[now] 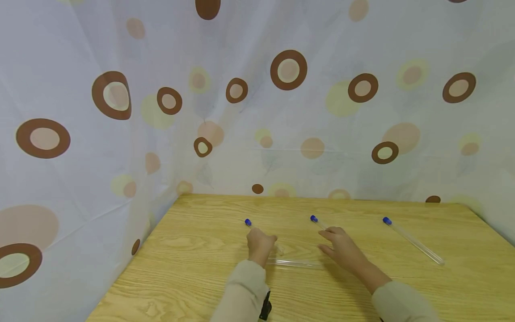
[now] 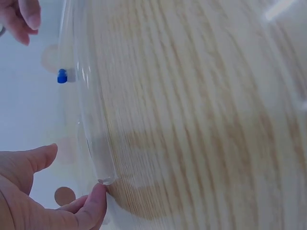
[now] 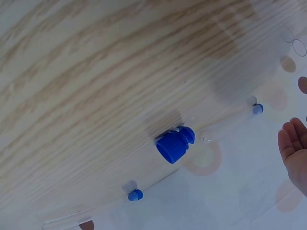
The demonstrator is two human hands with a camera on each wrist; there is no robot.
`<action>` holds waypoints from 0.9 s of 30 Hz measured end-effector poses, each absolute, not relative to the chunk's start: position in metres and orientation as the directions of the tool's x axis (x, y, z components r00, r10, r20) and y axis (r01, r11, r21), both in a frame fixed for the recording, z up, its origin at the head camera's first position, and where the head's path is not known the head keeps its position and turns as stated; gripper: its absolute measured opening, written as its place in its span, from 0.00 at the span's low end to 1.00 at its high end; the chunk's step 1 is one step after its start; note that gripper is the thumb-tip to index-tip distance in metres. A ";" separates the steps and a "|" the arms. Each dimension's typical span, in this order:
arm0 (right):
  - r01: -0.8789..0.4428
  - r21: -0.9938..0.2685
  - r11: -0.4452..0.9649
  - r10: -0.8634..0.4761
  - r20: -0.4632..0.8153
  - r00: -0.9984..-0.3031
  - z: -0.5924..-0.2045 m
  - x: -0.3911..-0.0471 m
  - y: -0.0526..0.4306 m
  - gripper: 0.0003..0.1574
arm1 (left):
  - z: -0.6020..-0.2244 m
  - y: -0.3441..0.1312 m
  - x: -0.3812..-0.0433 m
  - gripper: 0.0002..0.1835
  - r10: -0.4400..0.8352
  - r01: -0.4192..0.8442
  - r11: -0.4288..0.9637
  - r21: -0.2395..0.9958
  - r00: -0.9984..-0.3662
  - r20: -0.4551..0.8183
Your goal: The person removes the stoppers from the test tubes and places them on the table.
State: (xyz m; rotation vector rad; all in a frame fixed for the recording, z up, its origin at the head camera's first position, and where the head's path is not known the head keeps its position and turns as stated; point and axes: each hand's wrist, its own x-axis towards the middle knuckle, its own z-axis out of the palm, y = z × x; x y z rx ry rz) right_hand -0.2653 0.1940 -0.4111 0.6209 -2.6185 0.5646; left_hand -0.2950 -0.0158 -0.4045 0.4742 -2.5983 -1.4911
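In the head view, my left hand (image 1: 260,245) is at the left end of a clear test tube (image 1: 295,264) that lies crosswise on the table. The left wrist view shows its fingertips at the tube's rounded end (image 2: 108,179), the thumb spread away. A blue-capped tube (image 1: 247,222) lies just beyond this hand, partly hidden by it. My right hand (image 1: 345,252) hovers over the middle with thumb and fingers apart. Another blue-capped tube (image 1: 314,218) shows past its fingertips. In the right wrist view, a blue cap (image 3: 173,144) appears large and close.
A third blue-capped tube (image 1: 416,243) lies slanted on the right of the wooden table (image 1: 201,286). A white curtain (image 1: 241,116) with brown and beige circles hangs behind the table and along its left side. A hand (image 3: 297,153) shows at the right wrist view's edge.
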 end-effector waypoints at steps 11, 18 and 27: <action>-0.481 -0.304 0.822 -0.342 0.410 -0.845 -0.413 -0.272 0.181 0.19 | -0.403 -0.011 -0.293 0.20 -0.412 -0.284 0.429 0.857 -0.906 -0.094; -0.498 -0.278 0.822 -0.366 0.411 -0.835 -0.417 -0.275 0.169 0.20 | -0.404 -0.006 -0.296 0.15 -0.523 -0.373 0.473 0.798 -0.848 -0.087; -0.519 -0.238 0.821 -0.386 0.439 -0.812 -0.418 -0.272 0.168 0.18 | -0.412 0.002 -0.303 0.12 -0.547 -0.388 0.528 0.755 -0.836 -0.047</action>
